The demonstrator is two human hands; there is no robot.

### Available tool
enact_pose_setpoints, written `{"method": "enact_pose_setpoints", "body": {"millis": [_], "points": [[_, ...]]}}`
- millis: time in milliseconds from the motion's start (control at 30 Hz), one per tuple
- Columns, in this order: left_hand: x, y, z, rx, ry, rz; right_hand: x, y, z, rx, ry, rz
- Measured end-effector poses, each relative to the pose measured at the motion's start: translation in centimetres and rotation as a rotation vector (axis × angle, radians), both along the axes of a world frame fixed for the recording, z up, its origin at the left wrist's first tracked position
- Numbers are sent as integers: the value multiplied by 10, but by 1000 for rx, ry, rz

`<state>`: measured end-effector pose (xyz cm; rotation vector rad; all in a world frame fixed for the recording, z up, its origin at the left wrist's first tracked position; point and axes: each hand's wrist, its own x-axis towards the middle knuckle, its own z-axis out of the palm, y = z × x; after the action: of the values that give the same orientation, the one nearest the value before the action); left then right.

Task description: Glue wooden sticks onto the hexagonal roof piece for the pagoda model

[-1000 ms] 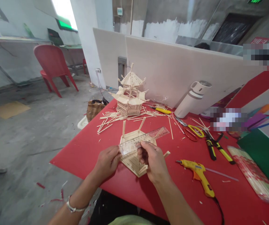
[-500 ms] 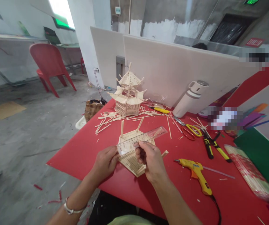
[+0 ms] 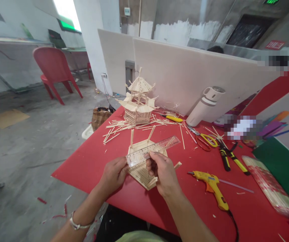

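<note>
Red tabletop (image 3: 89,166) bears one stick pagoda (image 3: 139,108), one flask (image 3: 201,108), one glue gun (image 3: 214,185) and one pair of pliers (image 3: 225,160). Left hand (image 3: 114,173) grips one clear ruler (image 3: 137,157) by its end; right hand (image 3: 163,171) pinches its near edge. It slants over one hexagonal stick base (image 3: 139,173), partly covering it.

The pale-yellow hexagonal base of wooden sticks (image 3: 139,174) shows a striped pattern. Over this base, the transparent straight plastic ruler (image 3: 138,156) has dark marks. Right of the base, the yellow pistol-shaped plastic glue gun (image 3: 215,186) has an orange trigger (image 3: 209,188).
</note>
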<state>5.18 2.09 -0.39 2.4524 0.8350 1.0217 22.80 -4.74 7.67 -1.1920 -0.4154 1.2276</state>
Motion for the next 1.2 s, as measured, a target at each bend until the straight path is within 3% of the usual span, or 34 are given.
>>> {"method": "enact_pose_setpoints", "body": {"millis": [1200], "points": [[-1,0,-1,25,15,-9,0,1,-1,11,-1,7]]}}
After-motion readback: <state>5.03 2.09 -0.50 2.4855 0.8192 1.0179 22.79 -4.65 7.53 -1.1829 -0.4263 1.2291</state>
